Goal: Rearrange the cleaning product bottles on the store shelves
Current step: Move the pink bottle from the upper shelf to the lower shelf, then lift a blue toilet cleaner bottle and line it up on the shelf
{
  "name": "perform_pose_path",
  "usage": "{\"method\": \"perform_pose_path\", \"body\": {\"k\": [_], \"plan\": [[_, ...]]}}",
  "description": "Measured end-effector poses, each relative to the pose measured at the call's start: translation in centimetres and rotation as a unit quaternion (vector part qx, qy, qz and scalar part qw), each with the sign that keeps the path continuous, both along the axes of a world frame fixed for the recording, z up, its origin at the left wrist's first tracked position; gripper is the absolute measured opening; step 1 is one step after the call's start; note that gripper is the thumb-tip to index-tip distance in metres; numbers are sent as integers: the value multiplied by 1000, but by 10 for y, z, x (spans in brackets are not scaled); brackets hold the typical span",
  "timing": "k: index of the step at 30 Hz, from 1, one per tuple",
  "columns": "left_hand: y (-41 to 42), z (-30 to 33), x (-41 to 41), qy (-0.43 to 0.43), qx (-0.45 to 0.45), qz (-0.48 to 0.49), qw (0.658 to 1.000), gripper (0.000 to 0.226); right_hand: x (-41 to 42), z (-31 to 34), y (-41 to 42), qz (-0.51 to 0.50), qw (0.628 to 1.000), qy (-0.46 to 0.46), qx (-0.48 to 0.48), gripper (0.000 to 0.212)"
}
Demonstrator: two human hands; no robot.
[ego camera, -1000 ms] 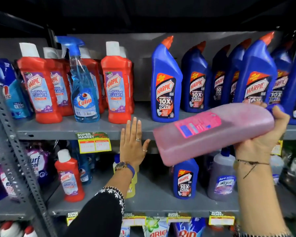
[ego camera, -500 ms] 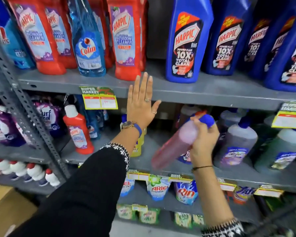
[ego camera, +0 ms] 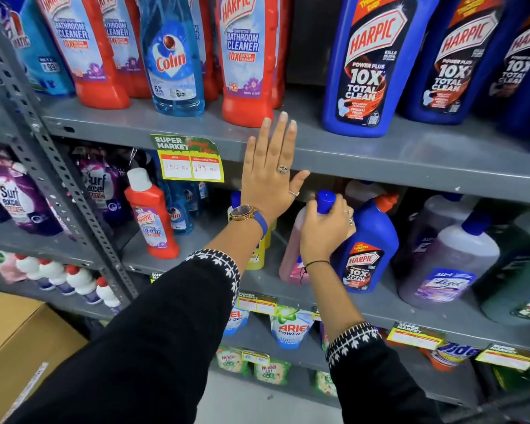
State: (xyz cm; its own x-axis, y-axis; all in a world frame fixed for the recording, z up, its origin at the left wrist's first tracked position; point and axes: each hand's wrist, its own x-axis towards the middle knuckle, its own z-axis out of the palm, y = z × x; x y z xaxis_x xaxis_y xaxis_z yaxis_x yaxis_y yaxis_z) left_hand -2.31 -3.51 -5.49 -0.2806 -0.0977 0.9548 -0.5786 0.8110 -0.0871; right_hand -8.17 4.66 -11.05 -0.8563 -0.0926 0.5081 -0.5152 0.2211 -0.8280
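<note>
Pink cleaner bottle (ego camera: 291, 255) stood on the middle shelf (ego camera: 410, 310), touching the small blue Harpic toilet-cleaner bottle (ego camera: 364, 249) on its right, a yellow bottle (ego camera: 257, 255) near on its left.

Head view: right hand (ego camera: 325, 231) was clamped round the pink bottle's neck under its blue cap (ego camera: 325, 201). Left hand (ego camera: 271, 172) lay flat and open, fingers spread, against the upper shelf edge (ego camera: 380, 160), holding nothing.

Judgement: this bottle looked nearly placed, release not yet made. Colin spray bottle (ego camera: 173, 56) among red Harpic bathroom cleaners (ego camera: 245, 56) suggested more sorting left.
</note>
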Motion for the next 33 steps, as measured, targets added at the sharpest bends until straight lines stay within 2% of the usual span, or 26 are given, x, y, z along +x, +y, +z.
{"method": "perform_pose_path", "body": {"k": [7,18,20,23,24,26,28,30,31,33], "plan": [[-3,-2,-2,-1,-2,1,1000,61,-2,-24,-10,15,999,15,48,23],[-3,-3,-2,3,-4,11,1000,66,-8,-20,-16,3,993,4,114,27],[-2,-2,-1,4,-5,13,1000,65,-8,-19,-14,12,992,8,128,33],[-1,-2,-1,2,-5,14,1000,65,-11,-19,-2,69,996,27,46,51],[-1,-2,-1,2,-5,13,1000,65,-16,-18,4,64,997,37,1,57],[-2,-2,-1,1,-5,13,1000,66,-34,-14,19,-12,997,39,-62,69],[-2,-2,-1,1,-6,16,1000,66,-58,-9,32,-98,992,-23,-79,85],[-2,-3,-1,0,-7,17,1000,65,-79,-7,40,-118,986,-109,-35,97],[-3,-4,-1,0,-8,16,1000,66,-86,-7,42,-107,984,-140,-5,97],[-4,-4,-1,2,-11,16,1000,66,-94,-10,42,-75,982,-166,50,82]]}}
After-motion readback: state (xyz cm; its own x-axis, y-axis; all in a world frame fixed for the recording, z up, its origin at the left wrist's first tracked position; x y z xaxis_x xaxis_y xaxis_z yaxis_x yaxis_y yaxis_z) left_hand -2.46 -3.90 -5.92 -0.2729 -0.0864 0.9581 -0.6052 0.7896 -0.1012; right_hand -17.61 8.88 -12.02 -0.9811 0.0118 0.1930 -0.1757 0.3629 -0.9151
